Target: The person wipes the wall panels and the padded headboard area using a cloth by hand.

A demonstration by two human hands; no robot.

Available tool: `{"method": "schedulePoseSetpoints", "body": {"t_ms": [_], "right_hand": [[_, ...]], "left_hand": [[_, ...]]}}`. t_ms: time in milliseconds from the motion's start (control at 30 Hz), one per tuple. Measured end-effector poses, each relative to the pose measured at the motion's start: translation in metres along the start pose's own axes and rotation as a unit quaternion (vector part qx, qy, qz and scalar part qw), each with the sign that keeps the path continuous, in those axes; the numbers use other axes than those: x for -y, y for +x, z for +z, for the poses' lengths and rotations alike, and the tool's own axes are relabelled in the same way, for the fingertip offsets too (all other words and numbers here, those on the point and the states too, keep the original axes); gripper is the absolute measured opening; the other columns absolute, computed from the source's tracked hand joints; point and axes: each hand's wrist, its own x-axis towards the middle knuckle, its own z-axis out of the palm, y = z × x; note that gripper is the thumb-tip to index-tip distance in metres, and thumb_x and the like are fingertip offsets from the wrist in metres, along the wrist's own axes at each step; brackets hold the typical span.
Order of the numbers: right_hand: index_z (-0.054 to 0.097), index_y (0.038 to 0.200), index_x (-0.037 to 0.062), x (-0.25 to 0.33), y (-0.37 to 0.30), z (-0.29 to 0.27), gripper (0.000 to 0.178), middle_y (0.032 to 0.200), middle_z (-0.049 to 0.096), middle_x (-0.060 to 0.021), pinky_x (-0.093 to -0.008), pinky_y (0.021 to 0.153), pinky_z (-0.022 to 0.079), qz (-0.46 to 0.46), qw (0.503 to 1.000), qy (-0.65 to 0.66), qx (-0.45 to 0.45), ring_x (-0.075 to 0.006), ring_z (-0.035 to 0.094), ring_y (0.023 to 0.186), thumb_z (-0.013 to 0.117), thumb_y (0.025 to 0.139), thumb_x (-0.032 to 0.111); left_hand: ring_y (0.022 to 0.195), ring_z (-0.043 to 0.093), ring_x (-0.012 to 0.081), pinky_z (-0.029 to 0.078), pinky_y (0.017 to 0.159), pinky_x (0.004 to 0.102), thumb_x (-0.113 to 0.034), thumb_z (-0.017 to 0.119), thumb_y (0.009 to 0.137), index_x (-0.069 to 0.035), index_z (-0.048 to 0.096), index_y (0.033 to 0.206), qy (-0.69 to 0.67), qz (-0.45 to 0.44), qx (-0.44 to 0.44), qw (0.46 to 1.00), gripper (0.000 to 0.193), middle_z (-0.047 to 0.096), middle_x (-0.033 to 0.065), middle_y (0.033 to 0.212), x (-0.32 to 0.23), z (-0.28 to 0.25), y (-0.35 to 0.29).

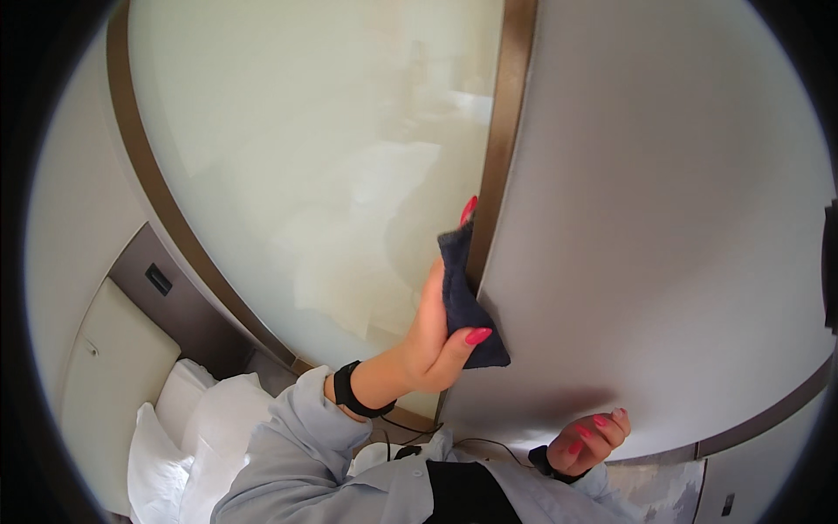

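My left hand (429, 341) is closed around a folded dark blue cloth (467, 301). It presses the cloth against the brown frame strip (506, 113) between a frosted glass panel (288, 131) and a smooth grey panel (663, 192). The thumb lies over the cloth's near part, and a red-nailed fingertip shows past its upper end. Lower right, my right hand (594, 441) hangs in front of the grey panel with its fingers curled in. Nothing shows in it, and it is apart from the cloth.
At the lower left stands a bed with white pillows (161, 463) and a cream headboard (122, 358). A dark wall plate (159, 279) sits on the grey-brown board beside it. Thin black cables (410, 428) run near my body. A grey patterned carpet (659, 489) shows at the lower right.
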Motion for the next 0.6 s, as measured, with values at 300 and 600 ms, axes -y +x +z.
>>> {"method": "schedulePoseSetpoints", "body": {"t_ms": [300, 600], "right_hand": [[0.068, 0.093, 0.0146, 0.03, 0.024, 0.008, 0.021, 0.117, 0.056, -0.0061, -0.045, 0.11, 0.029, 0.043, 0.992, 0.007, 0.122, -0.0288, 0.042, 0.123, 0.055, 0.076, 0.016], [0.068, 0.098, 0.0133, 0.05, 0.031, 0.012, 0.025, 0.121, 0.057, -0.0083, -0.0461, 0.115, 0.02, 0.072, 0.977, -0.049, 0.196, -0.0306, 0.041, 0.127, 0.056, 0.076, 0.02]], "left_hand": [[0.148, 0.016, 0.0411, 0.011, 0.12, 0.0471, -0.011, 0.051, 0.086, 0.016, 0.012, 0.148, -0.068, -0.118, 0.007, 0.991, 0.078, 0.015, 0.0303, 0.158, 0.031, -0.001, -0.065], [0.139, 0.032, 0.0502, 0.023, 0.116, 0.0495, -0.015, 0.056, 0.085, 0.012, 0.025, 0.144, 0.057, -0.078, 0.003, 0.995, 0.072, 0.027, 0.0368, 0.15, 0.057, 0.014, -0.135]]}}
